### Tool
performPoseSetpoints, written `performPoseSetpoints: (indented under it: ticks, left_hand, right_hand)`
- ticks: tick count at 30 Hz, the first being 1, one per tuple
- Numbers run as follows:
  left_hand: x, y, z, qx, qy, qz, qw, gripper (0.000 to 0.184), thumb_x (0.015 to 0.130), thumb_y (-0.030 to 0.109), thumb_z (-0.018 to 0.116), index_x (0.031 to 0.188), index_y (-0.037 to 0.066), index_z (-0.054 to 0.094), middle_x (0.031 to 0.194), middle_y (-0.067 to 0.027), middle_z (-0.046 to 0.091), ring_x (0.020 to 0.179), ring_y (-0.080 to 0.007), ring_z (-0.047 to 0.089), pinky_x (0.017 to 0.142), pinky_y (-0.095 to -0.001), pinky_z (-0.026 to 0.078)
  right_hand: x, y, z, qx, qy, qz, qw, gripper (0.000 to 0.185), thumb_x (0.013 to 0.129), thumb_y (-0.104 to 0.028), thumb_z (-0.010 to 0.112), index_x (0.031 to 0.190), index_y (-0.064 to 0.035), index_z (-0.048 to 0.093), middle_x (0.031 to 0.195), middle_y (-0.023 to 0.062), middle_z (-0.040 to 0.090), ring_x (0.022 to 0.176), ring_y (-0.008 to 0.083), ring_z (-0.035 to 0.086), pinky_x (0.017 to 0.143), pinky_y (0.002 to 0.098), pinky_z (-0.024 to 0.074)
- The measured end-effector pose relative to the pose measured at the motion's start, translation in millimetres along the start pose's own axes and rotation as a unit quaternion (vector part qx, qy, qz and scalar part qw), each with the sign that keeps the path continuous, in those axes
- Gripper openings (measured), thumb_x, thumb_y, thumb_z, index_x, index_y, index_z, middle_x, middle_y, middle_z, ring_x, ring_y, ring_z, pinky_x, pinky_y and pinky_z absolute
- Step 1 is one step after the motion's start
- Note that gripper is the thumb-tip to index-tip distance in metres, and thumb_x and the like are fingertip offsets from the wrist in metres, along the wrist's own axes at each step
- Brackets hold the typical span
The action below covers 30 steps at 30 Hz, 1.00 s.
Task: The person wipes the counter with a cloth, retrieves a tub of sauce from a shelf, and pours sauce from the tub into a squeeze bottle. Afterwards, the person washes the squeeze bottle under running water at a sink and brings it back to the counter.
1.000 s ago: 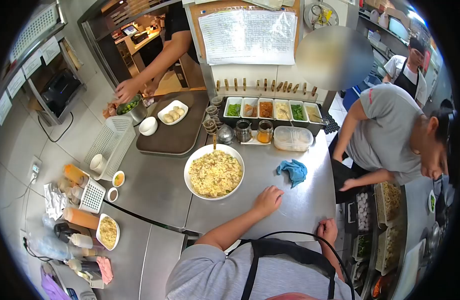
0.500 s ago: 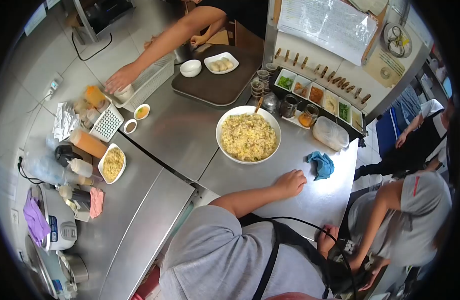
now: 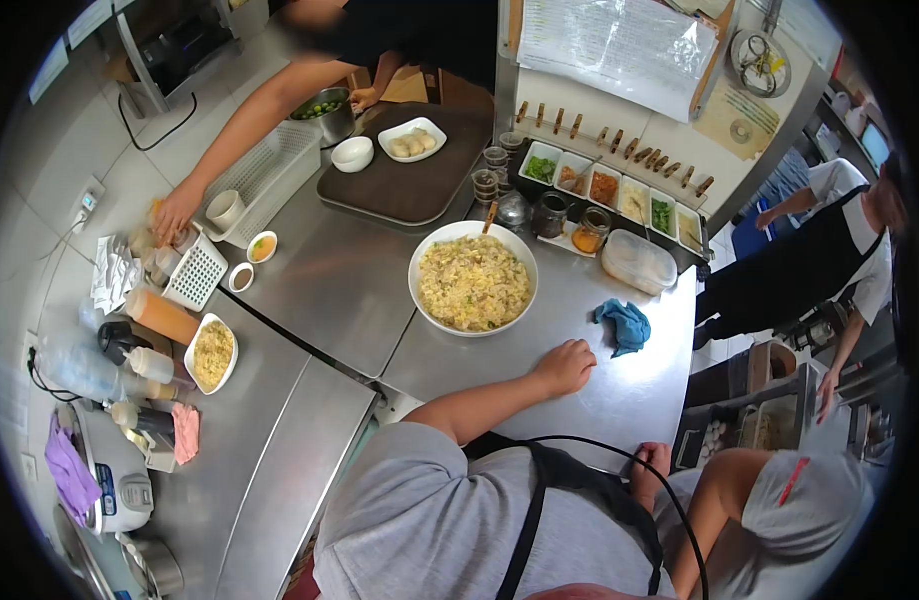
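My left hand rests on the steel counter, fingers curled in and nothing visible in them. It lies between a large white bowl of fried rice and a crumpled blue cloth, touching neither. At the counter's right edge is my right hand, closed with no object showing, beside a black cable. A wooden handle stands at the bowl's back rim.
One person's hand reaches into a white basket. A brown tray holds a plate of pale rolls. Topping containers line the back. Two people are at the right: one in a black apron, one bending.
The view has swung across the counter. The person at the back has moved an arm from the metal pot to the white basket. The grey-shirted person at the right has bent lower. My hands stay put.
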<state>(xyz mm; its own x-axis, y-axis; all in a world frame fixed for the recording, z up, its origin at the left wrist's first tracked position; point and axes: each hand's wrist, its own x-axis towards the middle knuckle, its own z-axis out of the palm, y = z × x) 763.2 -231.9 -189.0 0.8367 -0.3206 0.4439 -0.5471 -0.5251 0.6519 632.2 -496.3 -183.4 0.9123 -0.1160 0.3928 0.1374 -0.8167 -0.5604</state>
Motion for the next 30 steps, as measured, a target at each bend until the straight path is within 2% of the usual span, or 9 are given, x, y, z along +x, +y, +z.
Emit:
performPoseSetpoints:
  ticks: [30]
  left_hand:
    - [1, 11, -6, 0.028, -0.015, -0.012, 0.999, 0.010, 0.070, 0.010, 0.056, 0.079, 0.008, 0.058, 0.087, -0.0072, 0.051, 0.083, -0.0258, 0.050, 0.073, -0.0357, 0.044]
  right_hand:
    - [2, -12, -4, -0.030, 0.019, 0.006, 0.999, 0.005, 0.066, -0.001, 0.051, 0.070, -0.0041, 0.053, 0.070, 0.0123, 0.049, 0.065, 0.0304, 0.051, 0.059, 0.0362, 0.0422]
